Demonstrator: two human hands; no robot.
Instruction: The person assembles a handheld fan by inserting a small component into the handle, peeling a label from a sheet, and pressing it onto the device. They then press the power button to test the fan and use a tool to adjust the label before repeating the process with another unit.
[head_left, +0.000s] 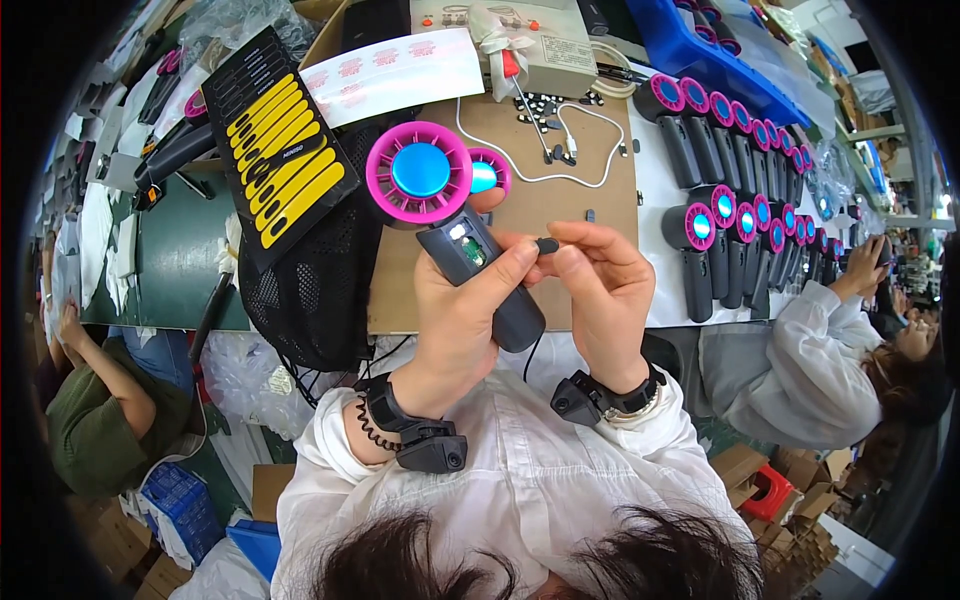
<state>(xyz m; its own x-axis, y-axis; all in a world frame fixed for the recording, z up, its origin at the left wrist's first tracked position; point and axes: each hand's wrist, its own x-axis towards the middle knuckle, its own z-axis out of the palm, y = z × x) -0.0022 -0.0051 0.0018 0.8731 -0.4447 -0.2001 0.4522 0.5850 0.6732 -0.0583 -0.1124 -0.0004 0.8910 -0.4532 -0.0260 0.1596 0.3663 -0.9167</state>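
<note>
Holding the pink-rimmed fan (420, 170) steady is key here. Head view: left hand (455, 320) wraps its dark handle (518, 320), centre frame, cutout (470, 245) facing up. Right hand (608, 285) pinches a small dark piece (546, 245) just right of that; can't tell if the left thumb touches it. I'd pinch lightly by the edges, cutout uncovered.

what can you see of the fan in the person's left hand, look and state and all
The handheld fan has a round pink ring with radial ribs around a shiny blue disc, and a dark grey handle, which looks like matte plastic. An opening in the handle shows something green inside. The fan is tilted, head toward the upper left, above the brown work surface. The left hand grips its handle.
</note>
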